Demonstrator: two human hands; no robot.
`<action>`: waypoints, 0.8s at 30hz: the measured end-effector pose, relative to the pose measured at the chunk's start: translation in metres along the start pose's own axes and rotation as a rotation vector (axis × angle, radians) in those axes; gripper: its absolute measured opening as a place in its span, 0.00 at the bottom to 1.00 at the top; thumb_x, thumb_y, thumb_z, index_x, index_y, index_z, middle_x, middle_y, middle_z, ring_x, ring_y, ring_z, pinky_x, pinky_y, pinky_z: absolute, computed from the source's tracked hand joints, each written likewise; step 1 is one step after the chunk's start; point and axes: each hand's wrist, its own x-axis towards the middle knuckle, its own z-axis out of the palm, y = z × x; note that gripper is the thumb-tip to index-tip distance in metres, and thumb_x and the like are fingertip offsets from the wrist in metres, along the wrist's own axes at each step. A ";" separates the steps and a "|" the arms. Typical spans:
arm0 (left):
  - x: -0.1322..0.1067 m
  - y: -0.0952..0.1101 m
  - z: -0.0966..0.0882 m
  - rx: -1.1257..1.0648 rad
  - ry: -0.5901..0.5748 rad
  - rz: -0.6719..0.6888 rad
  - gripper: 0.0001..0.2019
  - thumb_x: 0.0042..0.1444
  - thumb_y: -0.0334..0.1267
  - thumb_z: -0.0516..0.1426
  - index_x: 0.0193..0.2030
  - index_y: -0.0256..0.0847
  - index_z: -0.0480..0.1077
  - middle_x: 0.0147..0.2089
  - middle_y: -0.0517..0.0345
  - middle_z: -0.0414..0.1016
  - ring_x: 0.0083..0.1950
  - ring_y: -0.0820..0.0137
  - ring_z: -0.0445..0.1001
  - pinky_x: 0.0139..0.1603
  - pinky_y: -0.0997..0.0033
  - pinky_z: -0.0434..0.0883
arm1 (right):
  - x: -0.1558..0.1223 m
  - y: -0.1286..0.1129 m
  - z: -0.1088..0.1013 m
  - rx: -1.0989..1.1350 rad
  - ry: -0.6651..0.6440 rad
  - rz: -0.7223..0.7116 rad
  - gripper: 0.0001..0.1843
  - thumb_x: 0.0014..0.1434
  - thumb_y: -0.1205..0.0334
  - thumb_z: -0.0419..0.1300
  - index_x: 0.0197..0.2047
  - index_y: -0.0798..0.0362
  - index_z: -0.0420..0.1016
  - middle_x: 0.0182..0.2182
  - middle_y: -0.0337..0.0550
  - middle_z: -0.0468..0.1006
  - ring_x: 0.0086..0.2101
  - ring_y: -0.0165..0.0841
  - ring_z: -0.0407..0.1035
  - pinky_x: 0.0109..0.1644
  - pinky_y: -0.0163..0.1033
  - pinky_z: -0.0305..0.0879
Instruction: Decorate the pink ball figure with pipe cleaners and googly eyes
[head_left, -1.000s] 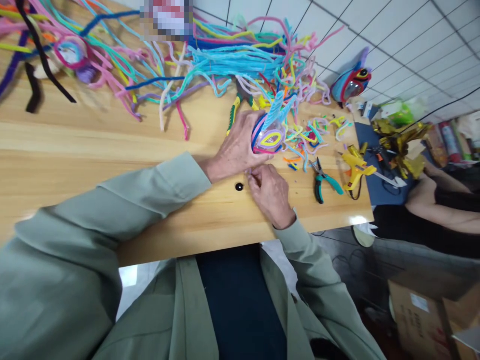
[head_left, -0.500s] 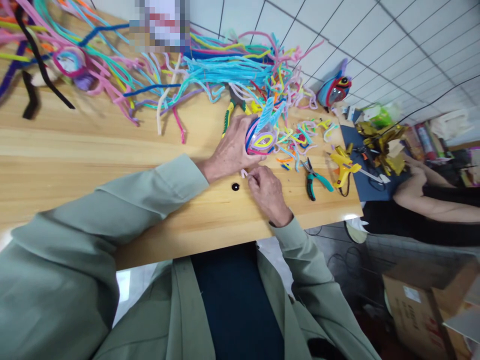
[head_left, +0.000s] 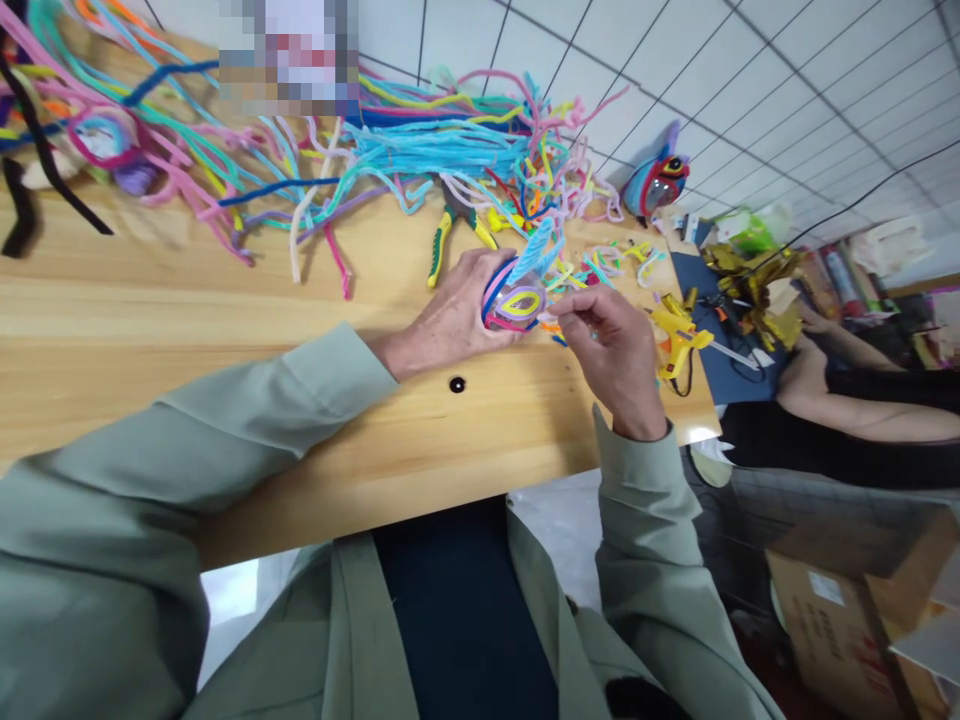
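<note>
My left hand (head_left: 454, 310) is wrapped round a small clear-bodied pipe-cleaner figure (head_left: 519, 305), holding it above the wooden table. Blue, pink and lilac strips edge the figure, a yellow ring frames its eye, and light-blue loops stick up from its top. At its right side my right hand (head_left: 613, 350) pinches a short pale pink pipe cleaner (head_left: 546, 317), its tip close to the figure; whether they touch I cannot tell. A black disc with a pale centre (head_left: 457, 384) lies on the table below my left hand.
Bundled pipe cleaners (head_left: 442, 145) line the back. Yellow-green pliers (head_left: 441, 250) lie behind my left hand; a yellow glue gun (head_left: 677, 335) is at the right. A similar finished-looking figure (head_left: 656, 190) leans on the tiled wall. Another person's arm (head_left: 806, 375) rests at the far right.
My right hand has moved up and right from below the figure to its right side, carrying the pale pink pipe cleaner. It now covers the teal pliers. The view has shifted slightly.
</note>
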 end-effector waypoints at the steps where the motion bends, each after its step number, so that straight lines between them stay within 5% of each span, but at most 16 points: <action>1: 0.000 0.002 0.000 -0.009 0.007 0.004 0.51 0.64 0.82 0.59 0.79 0.47 0.59 0.74 0.42 0.73 0.77 0.46 0.73 0.77 0.31 0.75 | 0.004 -0.001 -0.001 -0.028 -0.022 -0.033 0.07 0.74 0.57 0.65 0.42 0.45 0.84 0.39 0.40 0.85 0.39 0.36 0.77 0.47 0.45 0.75; 9: 0.000 0.005 -0.001 -0.100 0.014 -0.011 0.45 0.61 0.70 0.70 0.77 0.51 0.64 0.74 0.41 0.75 0.77 0.40 0.74 0.76 0.25 0.76 | 0.016 0.001 0.006 -0.077 -0.063 -0.090 0.08 0.75 0.59 0.64 0.43 0.44 0.85 0.36 0.39 0.81 0.36 0.36 0.73 0.44 0.44 0.71; 16: -0.002 0.006 0.002 -0.082 0.027 0.066 0.45 0.63 0.71 0.69 0.78 0.51 0.61 0.76 0.39 0.73 0.78 0.40 0.73 0.75 0.24 0.76 | 0.017 0.002 0.014 -0.057 -0.044 -0.068 0.08 0.71 0.65 0.63 0.42 0.45 0.85 0.36 0.38 0.81 0.35 0.35 0.72 0.45 0.45 0.72; 24: -0.003 0.014 -0.003 -0.086 -0.010 -0.014 0.44 0.62 0.65 0.72 0.78 0.54 0.63 0.77 0.42 0.73 0.79 0.40 0.72 0.78 0.29 0.75 | 0.015 0.004 0.016 -0.053 -0.040 -0.087 0.10 0.68 0.68 0.63 0.41 0.45 0.85 0.34 0.38 0.79 0.34 0.35 0.72 0.45 0.45 0.72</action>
